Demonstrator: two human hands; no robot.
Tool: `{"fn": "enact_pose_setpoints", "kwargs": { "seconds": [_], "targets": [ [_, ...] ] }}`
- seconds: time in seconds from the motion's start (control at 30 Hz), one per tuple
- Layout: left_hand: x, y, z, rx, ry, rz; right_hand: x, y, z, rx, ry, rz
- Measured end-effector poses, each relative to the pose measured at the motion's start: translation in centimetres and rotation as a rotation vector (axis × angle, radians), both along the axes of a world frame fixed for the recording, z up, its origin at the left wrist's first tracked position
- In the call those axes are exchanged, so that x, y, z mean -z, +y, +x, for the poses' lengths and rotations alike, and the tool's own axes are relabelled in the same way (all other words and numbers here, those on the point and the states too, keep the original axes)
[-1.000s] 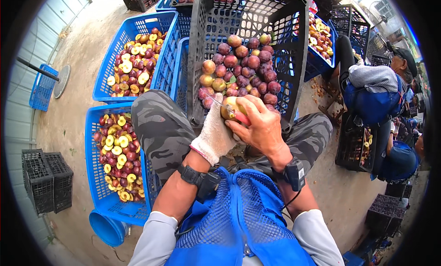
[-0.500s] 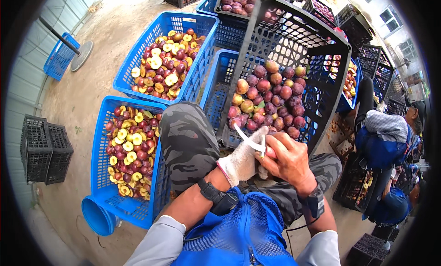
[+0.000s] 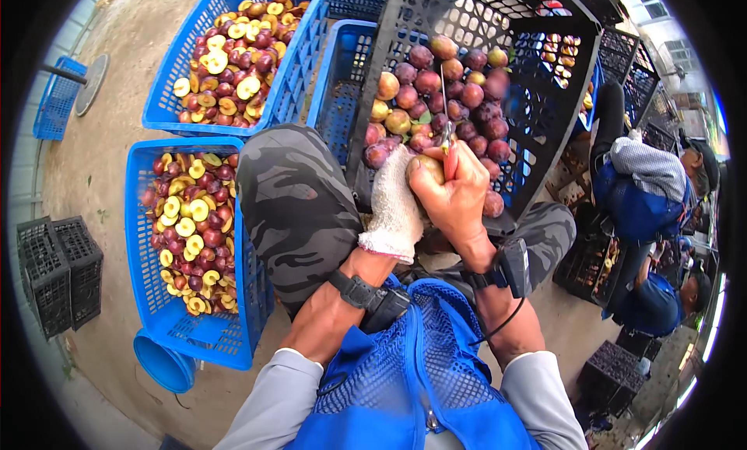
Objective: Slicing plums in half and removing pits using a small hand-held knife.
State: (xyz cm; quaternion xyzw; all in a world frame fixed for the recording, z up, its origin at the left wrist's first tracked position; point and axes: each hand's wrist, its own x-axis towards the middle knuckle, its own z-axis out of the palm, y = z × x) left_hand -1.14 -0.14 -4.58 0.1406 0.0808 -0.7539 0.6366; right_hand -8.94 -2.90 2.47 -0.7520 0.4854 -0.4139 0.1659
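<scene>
My right hand (image 3: 459, 185) is closed round the red handle of a knife (image 3: 450, 156); its thin blade points away from me, above the plums. In a white knit glove, my left hand (image 3: 395, 201) presses up against it, fingers curled and mostly hidden. Between the glove and my right thumb shows a yellowish plum (image 3: 428, 168). Both hands are at the near edge of a tilted black crate (image 3: 537, 143), which holds whole red and yellow plums (image 3: 427, 82).
Left of my knee stands a blue basket (image 3: 140, 240) of cut plums, with another blue basket (image 3: 159, 100) beyond it. A blue bucket (image 3: 163, 363) is at the near left, stacked black crates (image 3: 62, 271) at the far left. Co-workers (image 3: 642, 182) sit at the right.
The knife has swung from pointing left to pointing away from me, over the plums. My hands have shifted slightly, still together. The whole view has moved, so the baskets appear farther left and higher.
</scene>
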Motion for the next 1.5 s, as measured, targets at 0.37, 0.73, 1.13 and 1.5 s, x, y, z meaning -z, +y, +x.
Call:
{"fn": "enact_pose_setpoints", "kwargs": {
  "seconds": [0.37, 0.73, 1.13, 1.5],
  "targets": [
    [-1.3, -0.8, -1.4, -0.170, -1.285, -0.183, 1.9, 0.7, -1.1, 0.414, -0.624, 0.481],
    [-4.6, 1.5, 2.0, 0.254, -0.298, 0.028, -1.8, 2.0, -3.6, 0.143, -0.900, 0.709],
    [-12.6, 6.7, 24.4, -0.830, -1.696, 0.414, -3.1, -17.9, -5.2, 0.216, -0.356, 0.243],
    [-13.0, 4.3, 8.0, -0.036, -1.027, -0.134, 8.6, -24.0, -5.5, 0.224, 0.498, 0.177]
  ]
}}
